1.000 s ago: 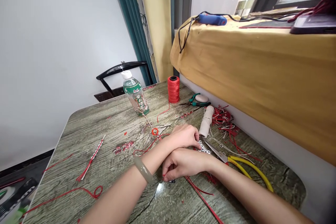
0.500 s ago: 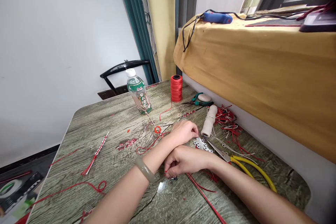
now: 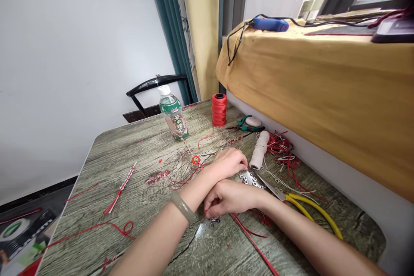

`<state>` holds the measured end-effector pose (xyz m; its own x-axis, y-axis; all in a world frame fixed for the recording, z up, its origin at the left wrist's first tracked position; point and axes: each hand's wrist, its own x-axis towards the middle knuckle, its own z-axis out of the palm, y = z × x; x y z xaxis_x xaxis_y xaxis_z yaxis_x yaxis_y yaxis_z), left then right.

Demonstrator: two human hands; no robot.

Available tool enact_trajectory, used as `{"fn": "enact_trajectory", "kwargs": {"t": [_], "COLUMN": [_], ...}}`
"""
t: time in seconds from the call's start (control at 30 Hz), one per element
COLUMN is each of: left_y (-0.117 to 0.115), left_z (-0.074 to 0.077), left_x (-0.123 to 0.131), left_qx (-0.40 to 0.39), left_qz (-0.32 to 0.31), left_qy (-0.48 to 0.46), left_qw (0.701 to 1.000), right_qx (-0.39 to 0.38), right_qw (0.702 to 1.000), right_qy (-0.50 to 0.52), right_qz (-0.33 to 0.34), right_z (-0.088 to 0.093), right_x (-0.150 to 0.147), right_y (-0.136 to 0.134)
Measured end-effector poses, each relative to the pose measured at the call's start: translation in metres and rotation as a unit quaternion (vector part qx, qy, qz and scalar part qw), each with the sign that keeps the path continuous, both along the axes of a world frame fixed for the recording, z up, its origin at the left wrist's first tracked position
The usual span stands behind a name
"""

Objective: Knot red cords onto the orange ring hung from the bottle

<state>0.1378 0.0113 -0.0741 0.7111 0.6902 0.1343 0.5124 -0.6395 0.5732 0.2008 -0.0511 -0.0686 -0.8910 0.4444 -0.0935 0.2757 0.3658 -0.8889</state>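
Note:
My left hand (image 3: pixel 231 159), its wrist wearing a pale green bangle (image 3: pixel 183 207), reaches across to the right. Its fingers are curled down by several small white rings (image 3: pixel 247 180); whatever they hold is hidden. My right hand (image 3: pixel 223 198) lies against the left forearm, crossed with it. Its thumb and forefinger pinch a bit of red cord (image 3: pixel 206 213), most of which the hand hides. Red strands (image 3: pixel 249 237) trail below the right wrist. An orange-red ring (image 3: pixel 196 160) sits on a cord tied to the drink bottle (image 3: pixel 174 116).
Yellow-handled scissors (image 3: pixel 300 200) lie right of the rings. Beyond are a white cord roll (image 3: pixel 260 151), a pile of red and white scraps (image 3: pixel 280 146), teal-handled pliers (image 3: pixel 247 125) and a red thread spool (image 3: pixel 219 110). A braided cord piece (image 3: pixel 124 183) lies left on the table.
The whole view has shifted slightly. Both hands keep nearly the same crossed position and grip.

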Motion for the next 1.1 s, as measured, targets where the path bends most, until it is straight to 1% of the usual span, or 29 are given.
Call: {"fn": "enact_trajectory", "kwargs": {"t": [0.07,0.13,0.17,0.2,0.23,0.3,0.33,0.4,0.47,0.53,0.6,0.7,0.83,0.93,1.1], "left_y": [0.002,0.004,0.003,0.001,-0.002,-0.012,-0.019,-0.034,-0.048,-0.058,-0.064,-0.067,-0.068,-0.070,-0.073], "left_z": [0.005,0.015,0.021,0.028,0.034,0.043,0.045,0.044,0.037,0.027,0.018,0.011,0.007,0.005,0.002], "left_x": [-0.002,-0.010,-0.017,-0.026,-0.037,-0.062,-0.075,-0.098,-0.114,-0.122,-0.124,-0.121,-0.116,-0.112,-0.100], "left_qx": [-0.022,-0.092,-0.142,-0.196,-0.229,-0.242,-0.245,-0.273,-0.311,-0.344,-0.368,-0.384,-0.380,-0.370,-0.358], "left_qz": [0.017,0.055,0.082,0.106,0.137,0.201,0.237,0.294,0.319,0.336,0.343,0.333,0.330,0.323,0.285], "left_qy": [-0.032,-0.121,-0.187,-0.246,-0.299,-0.381,-0.420,-0.491,-0.528,-0.544,-0.554,-0.562,-0.555,-0.530,-0.470], "left_qw": [0.999,0.987,0.969,0.943,0.916,0.869,0.841,0.773,0.723,0.687,0.663,0.652,0.663,0.692,0.755], "right_qx": [0.004,-0.004,-0.021,-0.046,-0.077,-0.145,-0.171,-0.186,-0.171,-0.157,-0.166,-0.184,-0.183,-0.180,-0.183], "right_qw": [1.000,1.000,1.000,0.999,0.997,0.988,0.982,0.972,0.961,0.950,0.941,0.929,0.915,0.907,0.910], "right_qy": [-0.001,-0.007,-0.007,-0.002,0.007,0.035,0.052,0.087,0.129,0.164,0.187,0.202,0.207,0.210,0.199], "right_qz": [-0.002,-0.013,-0.018,-0.022,-0.026,-0.043,-0.060,-0.118,-0.176,-0.214,-0.228,-0.250,-0.295,-0.317,-0.315], "right_z": [0.001,0.003,0.004,0.004,0.004,0.003,0.003,0.003,0.004,0.007,0.010,0.014,0.016,0.014,0.011], "right_x": [0.001,0.002,0.003,0.003,0.004,0.004,0.003,0.003,0.003,0.003,0.004,0.006,0.008,0.008,0.007], "right_y": [0.000,0.000,0.001,0.001,0.001,0.003,0.003,0.006,0.008,0.010,0.012,0.014,0.018,0.021,0.020]}}
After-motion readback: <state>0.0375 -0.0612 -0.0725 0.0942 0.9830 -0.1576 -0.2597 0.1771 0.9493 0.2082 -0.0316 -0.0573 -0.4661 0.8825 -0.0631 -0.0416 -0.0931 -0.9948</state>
